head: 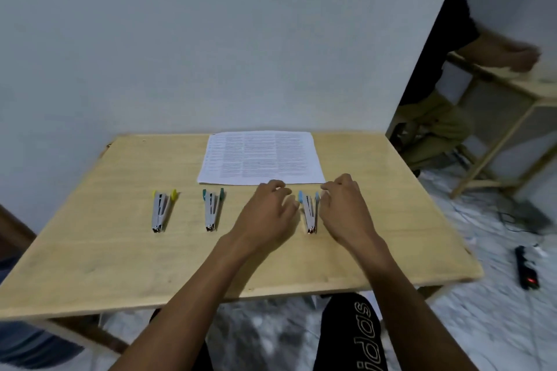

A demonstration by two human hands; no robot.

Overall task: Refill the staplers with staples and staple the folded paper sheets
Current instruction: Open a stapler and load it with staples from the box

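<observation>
As my left hand (265, 214) and right hand (343, 208) were held apart over the wooden table (90, 250), the blue-tipped stapler (309, 214) lay swung open between them. The fingers of both were loosely bent and gripped nothing; whether their tips touched the stapler I could not tell. To its left lay the teal-tipped stapler (212, 211) and the yellow-tipped stapler (161, 211), also open. Printed paper sheets (260, 158) lay flat just beyond my knuckles.
</observation>
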